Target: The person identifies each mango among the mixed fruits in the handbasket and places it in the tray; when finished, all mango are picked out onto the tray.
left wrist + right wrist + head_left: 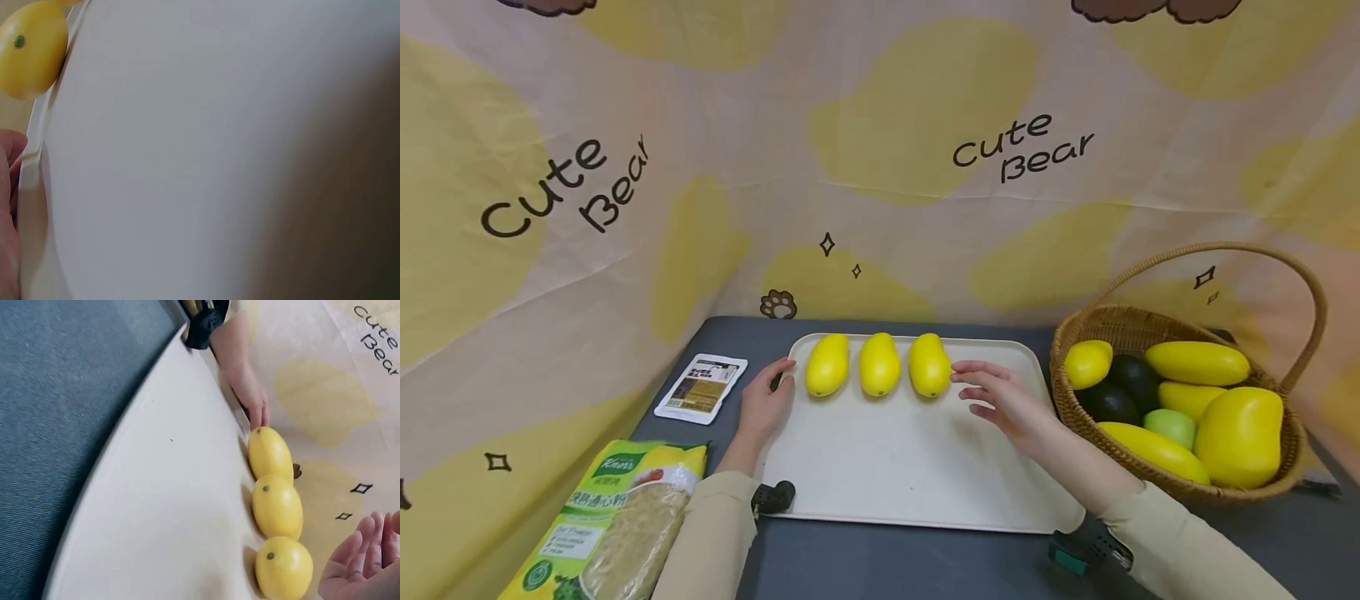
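Three yellow oval fruits, a left one point(827, 365), a middle one point(880, 365) and a right one point(929, 365), lie in a row along the far side of a white tray point(887, 467). In the right wrist view, a small green spot shows on the end of each. My left hand point(766, 402) rests at the tray's left rim, with fingers fairly straight and thumb apart, beside the left fruit. My right hand point(1000, 402) hovers over the tray with loosely bent fingers, their tips close by the right fruit. It holds nothing.
A wicker basket point(1067, 408) with a tall handle, holding yellow, dark and green produce, stands at the right. To the left are a white sachet point(702, 388) and a green-and-yellow Knorr bag point(617, 517). A patterned cloth point(887, 167) hangs behind the grey table point(880, 558).
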Motion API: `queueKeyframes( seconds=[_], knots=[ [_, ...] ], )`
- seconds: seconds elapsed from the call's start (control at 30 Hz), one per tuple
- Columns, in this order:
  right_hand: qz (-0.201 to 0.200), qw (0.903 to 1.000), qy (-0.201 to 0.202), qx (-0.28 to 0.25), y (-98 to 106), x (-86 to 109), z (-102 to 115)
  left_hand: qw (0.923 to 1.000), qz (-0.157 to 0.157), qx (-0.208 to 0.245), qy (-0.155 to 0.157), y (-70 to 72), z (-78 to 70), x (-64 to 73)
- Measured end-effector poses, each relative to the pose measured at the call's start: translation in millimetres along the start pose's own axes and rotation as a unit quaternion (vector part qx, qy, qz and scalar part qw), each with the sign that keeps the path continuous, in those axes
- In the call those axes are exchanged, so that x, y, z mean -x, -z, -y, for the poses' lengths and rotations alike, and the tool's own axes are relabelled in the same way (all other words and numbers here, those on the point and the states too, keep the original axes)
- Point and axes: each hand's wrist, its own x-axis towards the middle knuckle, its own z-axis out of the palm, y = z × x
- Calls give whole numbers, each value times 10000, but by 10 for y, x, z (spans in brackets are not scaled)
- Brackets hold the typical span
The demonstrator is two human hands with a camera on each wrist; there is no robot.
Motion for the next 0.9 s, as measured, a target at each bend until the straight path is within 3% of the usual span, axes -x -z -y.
queueKeyframes(
  seconds=[0.13,0.23,0.3,0.37,0.43,0.47,0.53,0.57,0.63,0.67,0.7,0.73,0.8,0.9],
  knots=[
    [354,9988,156,291,117,344,98,10000,-6,-10,-3,34,-9,7],
    [520,9941,457,834,280,570,163,10000,-16,-15,-20,45,-21,19],
    [599,9855,880,1318,429,697,204,10000,-37,-37,-39,45,-25,26],
    [595,9687,1414,1949,609,814,248,10000,-65,-48,-40,35,-23,31],
    [364,9430,1925,2689,804,924,291,9999,-81,-53,-75,20,-23,34],
    [153,9231,2184,3162,907,978,313,9999,-76,-51,-95,13,-23,32],
    [-390,8750,2526,4111,1116,1069,355,9999,-93,-32,-115,-8,-26,26],
    [-697,8455,2662,4575,1220,1108,367,9999,-89,-27,-126,-17,-26,21],
    [-1322,7854,2683,5420,1405,1162,391,9999,-71,-15,-141,-17,-18,20],
    [-1583,7591,2662,5726,1493,1178,390,9999,-71,-10,-132,-19,-14,18],
    [-1787,7401,2565,5954,1577,1190,383,9999,-76,-7,-128,-21,-11,16],
    [-1944,7259,2420,6139,1655,1203,367,9999,-71,-10,-140,-20,-9,16],
    [-2126,7096,1934,6433,1801,1234,321,9998,-73,-12,-173,-20,-5,13],
    [-2126,7000,1226,6707,1980,1277,202,9998,-88,-12,-183,-25,-5,11]
  ],
)
